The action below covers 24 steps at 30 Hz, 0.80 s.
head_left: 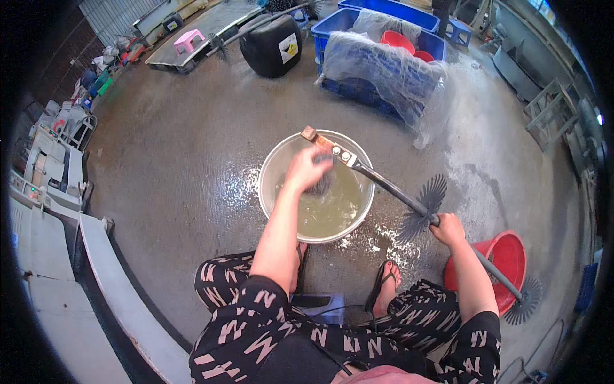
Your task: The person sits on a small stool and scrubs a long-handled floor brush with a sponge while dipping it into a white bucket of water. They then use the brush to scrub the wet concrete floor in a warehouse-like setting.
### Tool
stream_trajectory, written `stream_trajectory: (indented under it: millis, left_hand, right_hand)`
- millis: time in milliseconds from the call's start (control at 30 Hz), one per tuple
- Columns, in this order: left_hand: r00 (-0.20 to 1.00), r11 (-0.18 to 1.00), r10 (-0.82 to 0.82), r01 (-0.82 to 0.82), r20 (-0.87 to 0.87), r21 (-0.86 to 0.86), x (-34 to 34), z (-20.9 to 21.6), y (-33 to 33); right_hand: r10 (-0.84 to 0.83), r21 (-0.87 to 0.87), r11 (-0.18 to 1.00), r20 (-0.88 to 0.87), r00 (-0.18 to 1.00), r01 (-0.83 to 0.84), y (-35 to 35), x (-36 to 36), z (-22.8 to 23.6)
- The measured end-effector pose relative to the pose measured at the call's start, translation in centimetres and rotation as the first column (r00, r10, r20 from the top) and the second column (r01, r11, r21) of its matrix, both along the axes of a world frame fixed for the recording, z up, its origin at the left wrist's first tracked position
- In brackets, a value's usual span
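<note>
My right hand (448, 228) is wrapped round a long grey rod (390, 187) that slants from the basin to the lower right. Spiky, fan-shaped dark discs sit on the rod: one (423, 208) beside my right hand, another (524, 301) near its far end. A wooden block (321, 140) with two pale bolts is fixed at the upper end, above the round basin (263, 185) of cloudy greenish water. My left hand (307, 169) reaches over the basin, fingers curled by the block. A dark grey thing (318, 185) under its fingers is smeared by motion.
A red bucket (517, 246) stands at the right, under the rod. Farther off are a black drum (265, 57), blue crates (358, 93) draped with clear plastic, and a pink stool (188, 41). Grey machine panels (105, 262) line the left. The concrete floor (173, 147) is wet.
</note>
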<state>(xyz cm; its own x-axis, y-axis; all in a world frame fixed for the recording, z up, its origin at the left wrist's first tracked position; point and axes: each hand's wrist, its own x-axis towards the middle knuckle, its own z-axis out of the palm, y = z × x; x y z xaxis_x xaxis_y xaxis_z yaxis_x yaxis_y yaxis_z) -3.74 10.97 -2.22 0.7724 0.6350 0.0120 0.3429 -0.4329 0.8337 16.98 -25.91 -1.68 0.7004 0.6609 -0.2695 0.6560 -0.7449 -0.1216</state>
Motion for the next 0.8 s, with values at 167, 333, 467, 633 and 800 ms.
stream_trajectory:
  millis: [167,333,467,633,800]
  left_hand:
    - [0.982,0.841,0.174,-0.188,0.074,0.508,2.5,2.0,-0.7]
    - [0.973,0.870,0.227,-0.183,-0.042,0.457,-1.2,-0.5,-2.9]
    - [0.960,0.849,0.243,-0.280,0.140,0.448,0.3,1.0,-2.2]
    - [0.952,0.780,0.286,-0.295,0.106,0.552,3.2,0.6,-0.8]
    - [0.912,0.893,0.174,0.012,-0.372,0.449,-1.4,-1.4,-2.6]
  right_hand:
    - [0.046,0.008,0.999,0.046,0.998,-0.047,0.6,0.0,-0.3]
    - [-0.001,-0.003,1.000,0.020,1.000,0.001,-0.1,0.1,0.0]
    - [0.007,0.014,1.000,0.046,0.999,-0.008,-0.1,0.1,-0.2]
    - [-0.017,-0.025,1.000,0.000,1.000,0.017,1.0,-0.6,0.6]
    - [-0.041,-0.055,0.998,-0.016,0.999,0.040,0.1,-0.4,1.1]
